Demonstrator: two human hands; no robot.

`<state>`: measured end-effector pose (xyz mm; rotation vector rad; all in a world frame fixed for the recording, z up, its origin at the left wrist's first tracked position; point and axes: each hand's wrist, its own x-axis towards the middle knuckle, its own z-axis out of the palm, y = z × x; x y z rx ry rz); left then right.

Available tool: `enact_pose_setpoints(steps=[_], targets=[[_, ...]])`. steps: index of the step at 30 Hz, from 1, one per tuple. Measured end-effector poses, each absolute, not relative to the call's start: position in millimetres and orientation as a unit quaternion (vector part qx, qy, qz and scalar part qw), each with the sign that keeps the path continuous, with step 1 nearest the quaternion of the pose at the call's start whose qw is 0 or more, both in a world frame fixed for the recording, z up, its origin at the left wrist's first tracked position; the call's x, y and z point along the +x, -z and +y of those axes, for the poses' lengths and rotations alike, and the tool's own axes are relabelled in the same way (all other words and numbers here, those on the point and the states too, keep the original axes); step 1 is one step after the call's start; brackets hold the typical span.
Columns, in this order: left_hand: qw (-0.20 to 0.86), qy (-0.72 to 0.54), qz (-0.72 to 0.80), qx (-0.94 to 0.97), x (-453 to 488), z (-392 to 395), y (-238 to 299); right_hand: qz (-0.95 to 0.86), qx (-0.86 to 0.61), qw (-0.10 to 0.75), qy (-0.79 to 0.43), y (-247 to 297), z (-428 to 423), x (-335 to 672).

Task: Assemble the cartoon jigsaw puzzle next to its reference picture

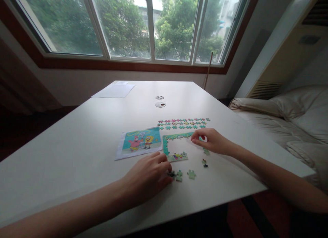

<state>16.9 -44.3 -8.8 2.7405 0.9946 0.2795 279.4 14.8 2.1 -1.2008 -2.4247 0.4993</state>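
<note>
A jigsaw puzzle border (165,144) in green and teal lies partly joined on the table, its top, left and lower-left edges linked. My right hand (211,139) is over its top right corner, thumb and index finger pinched close together; whatever is between them is too small to make out. My left hand (151,171) rests below the border with curled fingers on a dark puzzle piece (171,174), which they partly cover. Beside it lie a green puzzle piece (179,175) and a pale green piece (191,174). Another dark-marked piece (204,163) is below my right hand.
A printed cartoon picture sheet (142,140) lies left of the border. Several loose pieces (180,124) stand in rows behind it. Farther back are two round inserts (160,105) in the white table (77,139) and a paper sheet (114,91). A sofa (284,111) is at right.
</note>
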Motion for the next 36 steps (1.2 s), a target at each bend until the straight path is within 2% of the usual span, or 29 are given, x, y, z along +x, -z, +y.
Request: enact_pose_setpoints(steps=[7,11,18,23,26,31,36], targets=[[0.169,-0.07,0.374,0.909,12.5,-33.8,0.3,-0.869,-0.421,0.19,-0.178,-0.3,13.8,275.7],[0.239,-0.125,0.368,0.89,12.7,-28.3,4.8,-0.868,-0.413,0.192,-0.196,1.2,6.8,269.0],[0.465,-0.263,0.363,0.763,26.4,-11.1,11.4,-0.863,-0.376,0.208,-0.265,-2.1,-12.5,249.2],[0.519,-0.307,0.343,0.721,41.1,-8.8,12.6,-0.847,-0.379,0.235,-0.289,-3.7,-16.4,242.9],[0.464,-0.335,0.338,0.747,46.2,-11.4,13.0,-0.84,-0.392,0.233,-0.294,-6.8,-14.2,245.5],[0.199,-0.327,0.329,0.863,40.4,-13.0,20.7,-0.837,-0.442,0.174,-0.271,-9.2,-6.0,259.3],[0.012,-0.237,0.259,0.936,35.4,-18.1,31.6,-0.837,-0.462,0.105,-0.274,-4.5,-3.5,264.8]])
